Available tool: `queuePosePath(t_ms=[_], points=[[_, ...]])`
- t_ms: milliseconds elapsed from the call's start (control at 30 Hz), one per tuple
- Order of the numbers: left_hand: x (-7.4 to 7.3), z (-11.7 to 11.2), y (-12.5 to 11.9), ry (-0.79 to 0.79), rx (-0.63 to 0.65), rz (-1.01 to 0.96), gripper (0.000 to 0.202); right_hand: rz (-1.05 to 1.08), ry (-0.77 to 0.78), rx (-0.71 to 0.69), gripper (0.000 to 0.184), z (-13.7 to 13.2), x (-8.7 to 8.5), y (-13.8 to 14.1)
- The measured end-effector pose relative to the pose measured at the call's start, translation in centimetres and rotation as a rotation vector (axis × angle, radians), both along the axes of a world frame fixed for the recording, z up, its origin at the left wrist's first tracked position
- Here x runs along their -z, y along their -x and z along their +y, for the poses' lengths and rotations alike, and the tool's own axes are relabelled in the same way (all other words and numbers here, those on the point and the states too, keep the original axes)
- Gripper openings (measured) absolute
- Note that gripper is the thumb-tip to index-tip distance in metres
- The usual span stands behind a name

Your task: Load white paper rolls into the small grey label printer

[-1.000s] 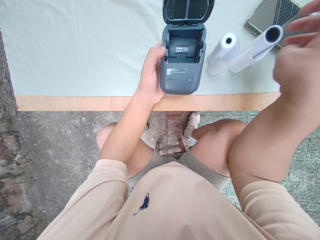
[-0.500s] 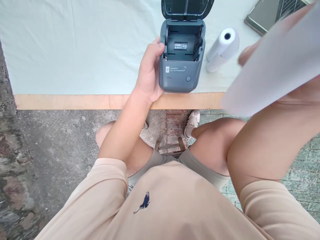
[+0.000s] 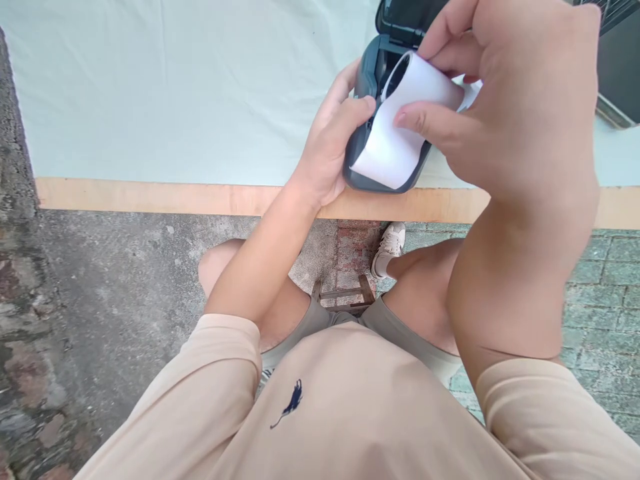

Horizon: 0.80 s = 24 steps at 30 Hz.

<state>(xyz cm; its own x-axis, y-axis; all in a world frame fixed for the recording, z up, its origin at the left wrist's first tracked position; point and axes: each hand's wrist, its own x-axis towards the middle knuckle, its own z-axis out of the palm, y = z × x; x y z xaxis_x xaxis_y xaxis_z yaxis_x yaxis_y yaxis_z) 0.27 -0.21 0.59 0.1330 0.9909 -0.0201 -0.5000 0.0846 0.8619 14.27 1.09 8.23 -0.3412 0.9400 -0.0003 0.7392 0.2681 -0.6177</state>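
Observation:
A dark blue-grey label printer (image 3: pixel 364 87) stands near the front edge of the table with its lid (image 3: pixel 410 17) flipped up. My left hand (image 3: pixel 336 133) grips its left side, thumb over the rim. Above the printer's open bay, my right hand (image 3: pixel 505 100) pinches a white paper roll (image 3: pixel 440 83) between thumb and fingers. The roll is tilted, its hollow core facing left. Its loose end (image 3: pixel 393 157) hangs down over the printer's front and hides the button there. Whether the roll touches the bottom of the bay cannot be seen.
A pale cloth (image 3: pixel 200 93) covers the table, which has a bare wooden front edge (image 3: pixel 175 195). At the far right lies a dark device with a keyboard (image 3: pixel 620 67). Behind my right hand a bit of white shows, mostly hidden.
My right hand has brought the paper roll from the right over to the printer's bay. The printer, in my left hand, now appears slightly further right and turned. The standing roll is now mostly hidden.

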Motion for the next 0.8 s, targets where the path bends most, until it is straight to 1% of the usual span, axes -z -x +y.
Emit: queuePosePath(t_ms=[100,133,233,333,367,433,500,533,600,667,700,733,800], points=[[-0.07,0.00,0.20,-0.008,0.033,0.016,0.022,-0.183,-0.185,-0.155,0.036,-0.07,0.16,-0.12],[-0.06,-0.01,0.24,0.001,0.036,0.021,0.023,-0.188,-0.198,-0.158,0.035,-0.05,0.25,-0.16],[0.09,-0.06,0.28,0.040,0.039,0.012,0.025,-0.220,-0.172,-0.135,0.036,0.07,0.53,-0.13],[0.19,-0.07,0.26,0.047,0.055,-0.043,0.025,-0.274,-0.112,-0.096,0.037,0.14,0.69,0.09],[0.18,-0.05,0.25,0.039,0.053,-0.067,0.024,-0.287,-0.111,-0.090,0.037,0.12,0.67,0.15],[0.13,0.00,0.27,0.008,0.042,-0.116,0.021,-0.288,-0.170,-0.082,0.037,-0.02,0.55,0.17],[0.08,0.04,0.33,-0.020,0.037,-0.160,0.020,-0.279,-0.232,-0.114,0.035,-0.21,0.39,0.08],[0.08,0.05,0.37,-0.026,0.037,-0.176,0.020,-0.286,-0.236,-0.141,0.034,-0.30,0.34,0.00],[0.14,0.04,0.48,-0.017,0.040,-0.179,0.015,-0.310,-0.190,-0.202,0.034,-0.38,0.36,-0.17],[0.26,-0.02,0.57,-0.012,0.048,-0.152,0.013,-0.308,-0.165,-0.231,0.035,-0.35,0.47,-0.32],[0.33,-0.06,0.61,-0.020,0.067,-0.135,0.017,-0.274,-0.195,-0.219,0.037,-0.32,0.52,-0.36],[0.37,-0.10,0.64,-0.031,0.088,-0.122,0.021,-0.222,-0.231,-0.177,0.037,-0.28,0.54,-0.37],[0.39,-0.22,0.66,-0.044,0.119,-0.118,0.027,-0.046,-0.232,-0.021,0.036,-0.27,0.47,-0.28]])
